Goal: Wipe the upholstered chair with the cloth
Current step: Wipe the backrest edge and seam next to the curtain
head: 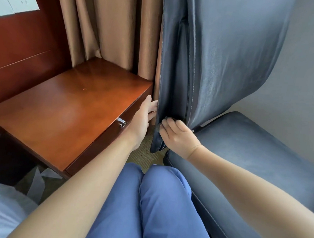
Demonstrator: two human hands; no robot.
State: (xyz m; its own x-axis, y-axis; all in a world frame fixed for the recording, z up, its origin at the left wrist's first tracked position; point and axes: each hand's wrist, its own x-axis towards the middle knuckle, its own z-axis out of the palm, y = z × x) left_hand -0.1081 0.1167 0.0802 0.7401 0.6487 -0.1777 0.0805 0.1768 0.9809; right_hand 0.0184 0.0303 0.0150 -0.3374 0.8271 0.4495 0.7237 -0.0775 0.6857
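Note:
The upholstered chair has a blue-grey leather backrest [219, 54] rising at centre right and a padded seat [250, 153] below it. My left hand [143, 118] reaches behind the backrest's left edge, fingers mostly straight and partly hidden by the leather. My right hand [177, 134] presses against the lower side edge of the backrest, its fingers curled round a small dark cloth [158, 128] of which only a bit shows between the fingers.
A reddish wooden bedside cabinet [71, 110] with a metal drawer knob [122, 122] stands close to the left of the chair. Brown curtains [111, 31] hang behind. My knees in blue trousers [148, 205] are below. Carpet shows in the narrow gap.

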